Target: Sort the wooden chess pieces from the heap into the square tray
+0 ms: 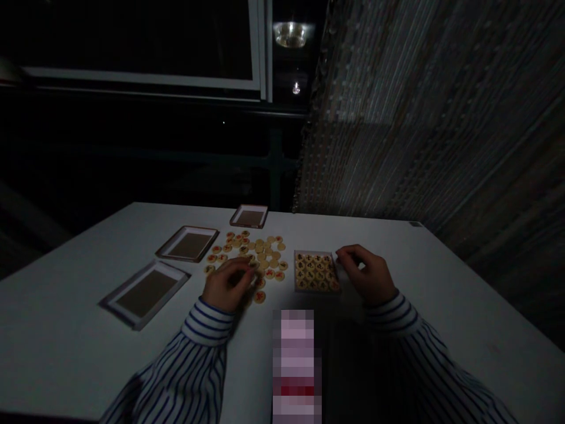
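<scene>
Round wooden pieces with red or dark characters lie scattered over the middle of the white table, among them a red-marked piece (259, 297) near the front. My left hand (226, 284) is over the left front of this group, thumb and fingertips pinched on a round piece (253, 265). To the right, a square box (317, 290) holds several rows of dark-marked pieces. My right hand (368, 274) rests beside the right edge of that box, its thumb and fingers closed together; whether anything is between them is too small to tell.
On the white table (445, 306), a long open tray (145, 294) lies at the left, with a second tray (188, 243) behind it and a smaller one (249, 217) at the back. A beaded curtain (379, 118) hangs at the right, beside a dark window.
</scene>
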`<state>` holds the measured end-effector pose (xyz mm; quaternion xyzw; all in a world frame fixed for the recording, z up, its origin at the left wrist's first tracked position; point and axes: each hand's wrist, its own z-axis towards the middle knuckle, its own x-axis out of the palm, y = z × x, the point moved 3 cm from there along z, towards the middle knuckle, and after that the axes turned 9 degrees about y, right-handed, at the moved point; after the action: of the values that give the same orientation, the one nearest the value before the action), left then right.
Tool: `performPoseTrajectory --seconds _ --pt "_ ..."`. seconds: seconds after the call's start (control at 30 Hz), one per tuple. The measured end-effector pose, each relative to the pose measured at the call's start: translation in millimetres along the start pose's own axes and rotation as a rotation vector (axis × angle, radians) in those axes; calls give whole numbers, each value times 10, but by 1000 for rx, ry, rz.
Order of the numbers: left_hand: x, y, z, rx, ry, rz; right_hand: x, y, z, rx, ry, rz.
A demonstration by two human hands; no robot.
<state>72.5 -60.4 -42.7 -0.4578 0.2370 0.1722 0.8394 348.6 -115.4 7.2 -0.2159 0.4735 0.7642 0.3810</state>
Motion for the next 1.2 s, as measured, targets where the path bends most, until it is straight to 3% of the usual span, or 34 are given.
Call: performPoseTrajectory --seconds 0.2,0.33,0.47,0.83,1.2 --pt "14 75 -49 77 124 105 94 386 126 -130 116 -54" --pt "21 75 -73 148 232 189 276 575 195 -228 233 -84" --pt "67 82 -123 206 250 267 506 670 220 -301 360 -152" --pt "158 156 -202 225 264 424 903 606 111 -437 566 -399" --pt "219 230 -219 226 286 451 969 552 74 -451 632 -425"
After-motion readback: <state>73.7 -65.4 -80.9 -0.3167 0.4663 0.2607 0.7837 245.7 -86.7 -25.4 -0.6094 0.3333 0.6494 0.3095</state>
